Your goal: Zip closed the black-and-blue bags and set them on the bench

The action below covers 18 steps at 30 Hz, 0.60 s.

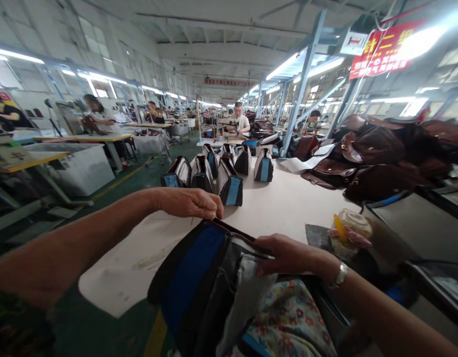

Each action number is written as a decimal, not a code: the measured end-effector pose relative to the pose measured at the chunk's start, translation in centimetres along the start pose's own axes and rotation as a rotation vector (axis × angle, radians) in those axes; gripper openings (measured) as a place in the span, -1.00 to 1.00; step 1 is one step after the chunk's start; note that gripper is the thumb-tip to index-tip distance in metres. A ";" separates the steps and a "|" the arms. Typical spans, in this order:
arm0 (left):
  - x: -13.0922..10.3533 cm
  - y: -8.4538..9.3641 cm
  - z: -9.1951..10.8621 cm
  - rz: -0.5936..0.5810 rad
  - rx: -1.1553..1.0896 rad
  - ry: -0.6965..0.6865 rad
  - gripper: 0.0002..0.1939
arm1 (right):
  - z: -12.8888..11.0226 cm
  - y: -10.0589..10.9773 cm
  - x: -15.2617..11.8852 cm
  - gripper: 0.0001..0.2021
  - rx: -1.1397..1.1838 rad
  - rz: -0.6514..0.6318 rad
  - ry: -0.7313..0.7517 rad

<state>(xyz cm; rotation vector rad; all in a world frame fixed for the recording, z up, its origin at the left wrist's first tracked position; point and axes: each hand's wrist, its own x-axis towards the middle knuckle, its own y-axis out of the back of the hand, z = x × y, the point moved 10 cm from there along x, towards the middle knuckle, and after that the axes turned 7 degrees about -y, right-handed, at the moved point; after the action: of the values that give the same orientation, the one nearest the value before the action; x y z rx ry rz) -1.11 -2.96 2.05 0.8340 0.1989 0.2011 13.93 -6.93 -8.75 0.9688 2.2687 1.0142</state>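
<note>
Just in front of me is a black bag piece point(193, 277) with a wide blue stripe, its pale lining showing on the right. My left hand point(193, 202) pinches the far corner of its top edge, fingers closed. Farther right along that same edge, my right hand point(284, 253) grips the rim, thumb and fingers on either side of it; some fingertips are hidden inside. Below my right hand lies a floral cloth point(292, 317), partly under the bag piece.
Several similar bag pieces point(230, 186) stand on the white table point(277, 208). Brown leather bags point(373, 148) are heaped at right. A tub with a yellow-handled tool point(350, 230) sits on a dark pad. More pieces crowd the right edge. Co-workers point(241, 121) sit at machines beyond.
</note>
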 end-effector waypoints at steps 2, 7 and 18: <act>-1.0 0.9 -1.0 -0.011 0.040 0.072 -0.59 | 0.9 -0.1 0.4 -0.68 -0.072 0.001 -0.036; -0.4 1.7 -0.6 0.125 0.321 0.183 -0.52 | -1.3 -0.6 1.4 -0.64 -0.217 0.036 -0.025; 3.2 -6.8 1.4 0.570 0.322 0.107 -0.37 | -6.5 1.5 4.6 -0.93 -0.115 0.011 -0.036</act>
<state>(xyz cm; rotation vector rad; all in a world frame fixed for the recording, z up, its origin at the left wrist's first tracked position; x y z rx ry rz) 2.97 -7.65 -2.45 1.1897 0.0891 0.7646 7.40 -5.66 -4.13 0.9450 2.1530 1.1098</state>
